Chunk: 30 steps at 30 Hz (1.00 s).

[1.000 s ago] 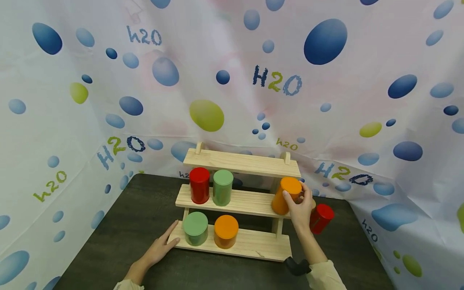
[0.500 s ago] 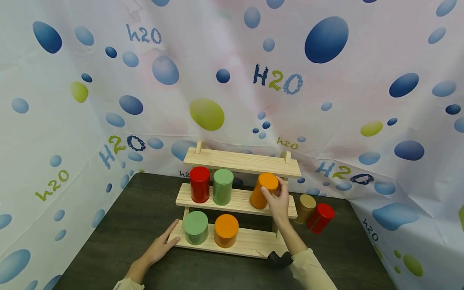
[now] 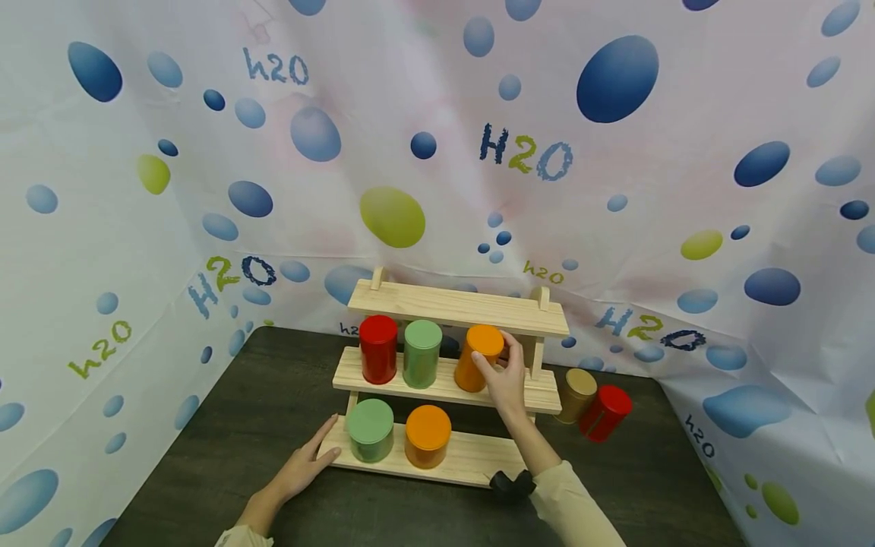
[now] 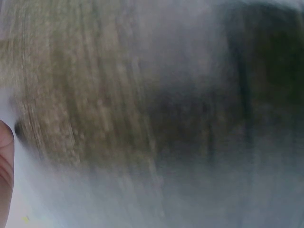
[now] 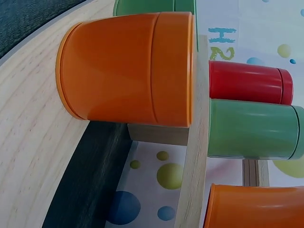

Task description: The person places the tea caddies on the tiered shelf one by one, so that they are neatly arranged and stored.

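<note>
In the head view my right hand (image 3: 507,386) holds a tall orange canister (image 3: 471,368) at the middle shelf of a wooden three-tier rack (image 3: 472,469). Whether its base touches the board is hard to tell. To its left stand a tall green canister (image 3: 421,357) and a tall red canister (image 3: 378,353). My left hand (image 3: 301,465) rests on the left end of the bottom shelf, fingers extended. That shelf bears a short green canister (image 3: 370,433) and a short orange canister (image 3: 428,441). In the right wrist view the held orange canister shows at lower right; my fingers are out of sight.
On the dark table (image 3: 205,471), right of the rack, stand a gold canister (image 3: 577,393) and a red canister (image 3: 606,414). A printed curtain (image 3: 437,99) closes off the back and sides. The left wrist view is mostly a blur, with a fingertip (image 4: 5,166) at its edge.
My right hand has moved left along the middle shelf with the tall orange canister, nearer the tall green one. The gold canister has come into view. My left hand stays in place.
</note>
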Motion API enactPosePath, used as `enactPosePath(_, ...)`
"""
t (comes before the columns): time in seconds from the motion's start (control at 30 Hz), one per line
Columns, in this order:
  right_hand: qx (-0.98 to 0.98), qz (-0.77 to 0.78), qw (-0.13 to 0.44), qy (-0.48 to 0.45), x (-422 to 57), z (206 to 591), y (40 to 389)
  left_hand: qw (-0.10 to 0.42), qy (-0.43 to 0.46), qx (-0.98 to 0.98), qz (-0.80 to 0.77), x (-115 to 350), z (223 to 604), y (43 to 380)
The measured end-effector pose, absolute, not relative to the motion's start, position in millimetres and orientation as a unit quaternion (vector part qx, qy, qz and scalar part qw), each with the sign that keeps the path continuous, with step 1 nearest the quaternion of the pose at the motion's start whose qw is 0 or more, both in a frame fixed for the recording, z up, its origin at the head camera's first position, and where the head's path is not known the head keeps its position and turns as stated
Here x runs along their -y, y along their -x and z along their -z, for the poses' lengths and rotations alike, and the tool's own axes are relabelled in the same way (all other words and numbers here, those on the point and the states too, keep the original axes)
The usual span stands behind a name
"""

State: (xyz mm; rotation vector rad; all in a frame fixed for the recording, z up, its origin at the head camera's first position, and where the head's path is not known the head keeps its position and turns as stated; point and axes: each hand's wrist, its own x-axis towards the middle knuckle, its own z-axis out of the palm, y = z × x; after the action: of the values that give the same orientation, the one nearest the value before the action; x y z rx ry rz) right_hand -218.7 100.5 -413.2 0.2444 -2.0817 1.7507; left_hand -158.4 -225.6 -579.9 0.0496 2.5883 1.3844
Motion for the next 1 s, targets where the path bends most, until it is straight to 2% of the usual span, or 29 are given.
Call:
enactPosePath(0.17,0.749,-0.625,0.203,-0.09,-98,415,220,0.102,-0.015,-0.877,-0.47,226,581,158)
enactPosePath(0.47,0.753,-0.623,0.197,-0.081,-102,443,240,0.09,-0.02,-0.879,-0.468,224,582,158)
enactPosePath(0.9,0.759,-0.62,0.18,-0.085,-97,435,235,0.09,-0.022,-0.878,-0.47,225,582,158)
enactPosePath(1.0,0.764,-0.616,0.175,-0.084,-100,444,241,0.089,-0.023,-0.878,-0.469,224,582,159)
